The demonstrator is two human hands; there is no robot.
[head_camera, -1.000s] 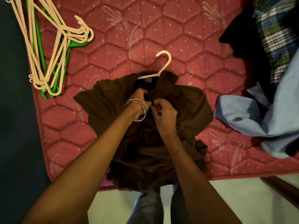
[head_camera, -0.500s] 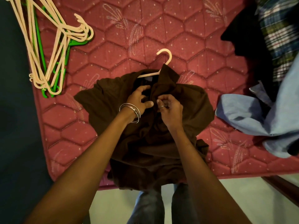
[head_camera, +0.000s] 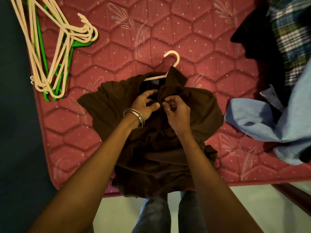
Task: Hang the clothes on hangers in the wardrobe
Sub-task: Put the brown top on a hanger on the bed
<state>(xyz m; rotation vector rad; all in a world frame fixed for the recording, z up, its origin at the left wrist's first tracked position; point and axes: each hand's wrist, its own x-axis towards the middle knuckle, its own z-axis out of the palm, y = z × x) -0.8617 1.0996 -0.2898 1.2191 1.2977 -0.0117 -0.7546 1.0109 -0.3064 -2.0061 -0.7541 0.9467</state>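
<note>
A dark brown shirt (head_camera: pixel 198 111) lies crumpled on the red quilted mattress (head_camera: pixel 168 31), its hem hanging over the near edge. A cream hanger (head_camera: pixel 173 58) is inside its collar, with the hook poking out at the far side. My left hand (head_camera: pixel 144 105), with bangles on the wrist, holds the shirt's front placket just below the collar. My right hand (head_camera: pixel 176 110), with a ring, pinches the opposite edge of the placket. The two hands almost touch at the shirt's middle.
A pile of cream and green hangers (head_camera: pixel 55 52) lies at the mattress's far left. A light blue garment (head_camera: pixel 269 125), a black garment (head_camera: pixel 259 41) and a plaid one (head_camera: pixel 292 37) are heaped at the right. My legs (head_camera: pixel 168 214) stand on pale floor.
Both hands have shifted slightly up the shirt front toward the collar, and the collar's right side now stands up. The hanger stays put.
</note>
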